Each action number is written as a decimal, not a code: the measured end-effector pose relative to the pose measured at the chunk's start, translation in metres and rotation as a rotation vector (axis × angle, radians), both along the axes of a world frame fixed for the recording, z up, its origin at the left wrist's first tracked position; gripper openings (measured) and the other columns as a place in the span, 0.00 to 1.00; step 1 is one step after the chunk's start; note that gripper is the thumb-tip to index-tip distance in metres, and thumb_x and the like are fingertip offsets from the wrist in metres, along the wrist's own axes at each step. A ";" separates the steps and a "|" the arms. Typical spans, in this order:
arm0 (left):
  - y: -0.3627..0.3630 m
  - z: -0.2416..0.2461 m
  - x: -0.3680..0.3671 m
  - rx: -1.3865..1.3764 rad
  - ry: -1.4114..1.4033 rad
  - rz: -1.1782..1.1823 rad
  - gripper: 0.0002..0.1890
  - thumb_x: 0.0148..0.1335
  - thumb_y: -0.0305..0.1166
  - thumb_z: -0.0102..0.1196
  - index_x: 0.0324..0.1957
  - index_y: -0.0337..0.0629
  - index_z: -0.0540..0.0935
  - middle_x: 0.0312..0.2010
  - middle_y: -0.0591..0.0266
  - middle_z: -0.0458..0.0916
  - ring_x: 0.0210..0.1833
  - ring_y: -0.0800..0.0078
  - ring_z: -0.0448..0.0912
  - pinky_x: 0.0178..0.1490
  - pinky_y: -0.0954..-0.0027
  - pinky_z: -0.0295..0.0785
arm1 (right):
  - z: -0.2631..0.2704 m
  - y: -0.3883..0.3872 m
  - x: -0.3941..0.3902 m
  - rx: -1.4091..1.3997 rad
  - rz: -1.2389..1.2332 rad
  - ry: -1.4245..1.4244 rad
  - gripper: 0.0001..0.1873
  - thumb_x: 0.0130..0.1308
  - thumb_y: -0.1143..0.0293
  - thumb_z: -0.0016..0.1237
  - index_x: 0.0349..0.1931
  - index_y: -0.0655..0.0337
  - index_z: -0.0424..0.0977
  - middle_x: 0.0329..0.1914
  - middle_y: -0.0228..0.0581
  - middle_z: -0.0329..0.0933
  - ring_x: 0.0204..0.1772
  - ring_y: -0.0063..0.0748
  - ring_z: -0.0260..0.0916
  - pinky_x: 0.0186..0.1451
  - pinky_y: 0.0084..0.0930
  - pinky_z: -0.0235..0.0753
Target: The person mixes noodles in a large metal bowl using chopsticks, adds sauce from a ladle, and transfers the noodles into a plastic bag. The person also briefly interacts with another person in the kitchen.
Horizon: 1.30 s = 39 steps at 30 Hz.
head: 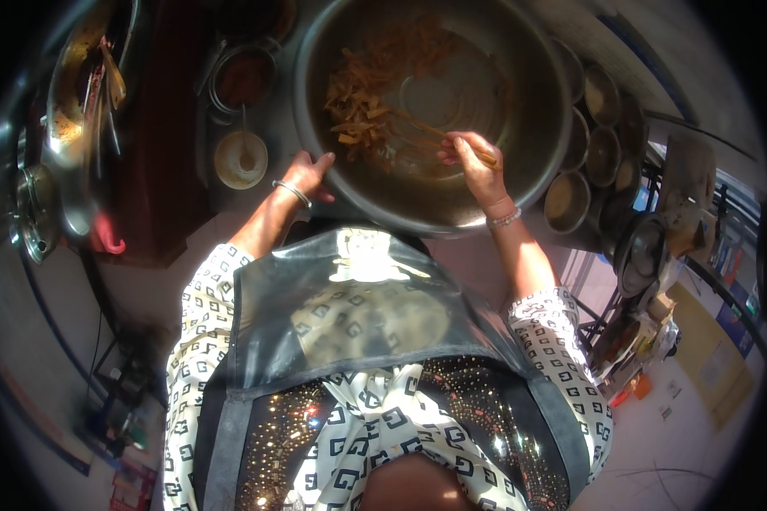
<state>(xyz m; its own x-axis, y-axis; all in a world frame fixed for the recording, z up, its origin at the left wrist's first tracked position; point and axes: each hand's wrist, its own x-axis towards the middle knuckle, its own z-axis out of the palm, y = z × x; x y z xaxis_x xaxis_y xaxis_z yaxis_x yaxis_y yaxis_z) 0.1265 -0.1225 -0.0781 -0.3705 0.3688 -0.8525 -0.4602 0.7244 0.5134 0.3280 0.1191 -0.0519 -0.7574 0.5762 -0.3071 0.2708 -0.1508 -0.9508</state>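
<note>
A large metal basin [447,198] stands before me, with reddish-brown strips of food [361,115] heaped along its left and far side. My right hand [476,163] grips a pair of wooden chopsticks [431,129] over the basin; their tips reach into the near edge of the food. With the thumb up by the rim, my left hand [310,175] rests at the basin's left near edge. Whether its fingers curl under the rim is hard to see. Sauce or oil smears the basin floor.
Left of the basin sit a container of red seasoning [246,76] and a small bowl [241,172] with a spoon in it. Several metal bowls [567,201] line the right side. Farther left, a large pan [70,121] holds utensils, near a dark red cabinet [160,160].
</note>
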 end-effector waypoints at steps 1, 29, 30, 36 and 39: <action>0.003 0.002 0.000 -0.010 -0.005 -0.007 0.34 0.63 0.53 0.55 0.48 0.25 0.63 0.29 0.46 0.78 0.20 0.61 0.80 0.25 0.66 0.78 | -0.021 0.005 0.030 0.061 0.017 -0.082 0.11 0.72 0.72 0.43 0.44 0.69 0.77 0.38 0.42 0.81 0.37 0.27 0.80 0.41 0.20 0.81; 0.006 -0.002 -0.003 -0.014 -0.061 0.036 0.31 0.65 0.48 0.56 0.48 0.23 0.64 0.32 0.46 0.78 0.19 0.62 0.79 0.23 0.67 0.80 | -0.059 -0.017 -0.098 0.887 0.667 0.260 0.13 0.61 0.77 0.48 0.47 0.63 0.76 0.37 0.46 0.75 0.36 0.49 0.76 0.40 0.37 0.77; 0.006 -0.004 -0.006 -0.024 -0.068 0.019 0.31 0.65 0.48 0.56 0.48 0.23 0.64 0.32 0.46 0.78 0.19 0.62 0.79 0.23 0.67 0.80 | -0.065 0.007 -0.119 0.858 0.524 0.183 0.12 0.63 0.77 0.48 0.46 0.63 0.77 0.38 0.47 0.76 0.38 0.48 0.77 0.42 0.34 0.78; 0.000 -0.013 -0.003 -0.050 -0.010 0.042 0.31 0.66 0.47 0.54 0.51 0.21 0.64 0.36 0.41 0.78 0.20 0.60 0.80 0.23 0.67 0.80 | -0.046 0.147 -0.150 0.365 -0.049 0.088 0.09 0.68 0.70 0.50 0.41 0.64 0.80 0.34 0.33 0.82 0.37 0.23 0.78 0.39 0.21 0.76; 0.002 -0.017 -0.007 -0.008 -0.046 0.004 0.31 0.65 0.48 0.55 0.47 0.23 0.63 0.31 0.44 0.77 0.20 0.60 0.80 0.24 0.66 0.80 | -0.089 0.138 -0.134 0.645 -0.014 0.070 0.08 0.64 0.71 0.52 0.41 0.63 0.80 0.32 0.43 0.83 0.35 0.34 0.80 0.40 0.27 0.78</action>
